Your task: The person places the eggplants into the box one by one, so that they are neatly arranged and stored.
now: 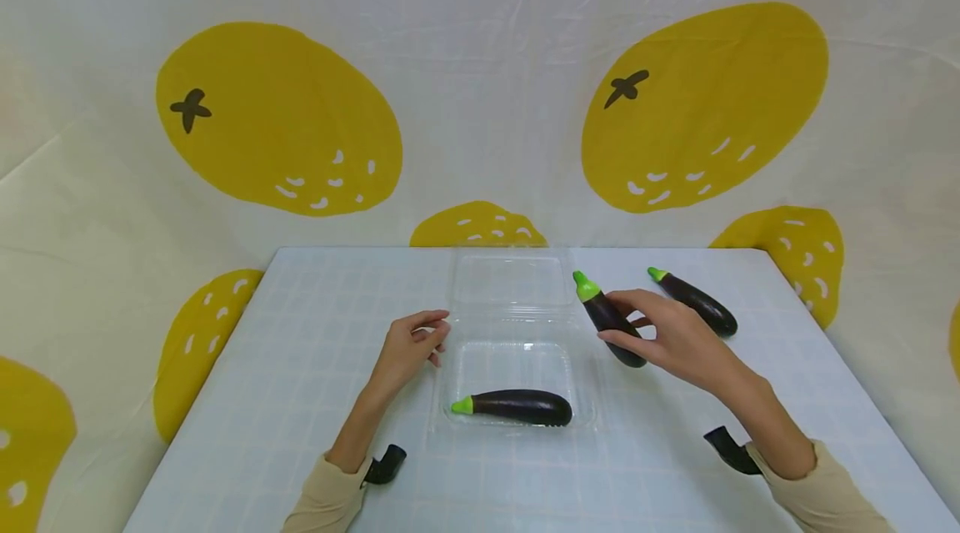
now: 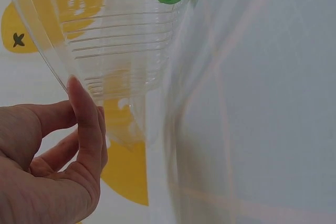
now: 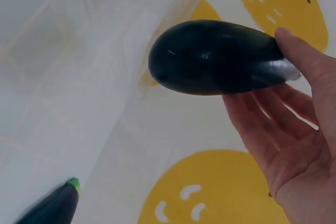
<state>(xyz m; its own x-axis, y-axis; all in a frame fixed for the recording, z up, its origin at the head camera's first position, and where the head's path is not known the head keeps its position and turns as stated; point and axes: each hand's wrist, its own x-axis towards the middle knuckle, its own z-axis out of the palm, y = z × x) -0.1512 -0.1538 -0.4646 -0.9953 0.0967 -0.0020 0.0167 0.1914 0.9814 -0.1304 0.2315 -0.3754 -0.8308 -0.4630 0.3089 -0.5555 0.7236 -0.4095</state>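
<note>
My right hand [image 1: 672, 339] pinches an eggplant [image 1: 609, 322] between thumb and fingers, to the right of a clear plastic clamshell container [image 1: 592, 383]. Its green stem end points up and left; in the right wrist view the dark rounded end of this eggplant [image 3: 210, 59] faces the camera. A second eggplant [image 1: 521, 406] lies crosswise in the container's near half, stem to the left. My left hand [image 1: 405, 349] is beside the container's left edge with fingers loosely bent. In the left wrist view a fingertip [image 2: 74, 85] is at that edge; whether it touches cannot be told.
A third eggplant [image 1: 697, 304] lies on the table [image 1: 262, 433] at the back right, beyond my right hand. The container's lid [image 1: 510, 279] lies folded open toward the back edge. Behind the table hangs a cloth [image 1: 487, 99] with yellow fruit prints.
</note>
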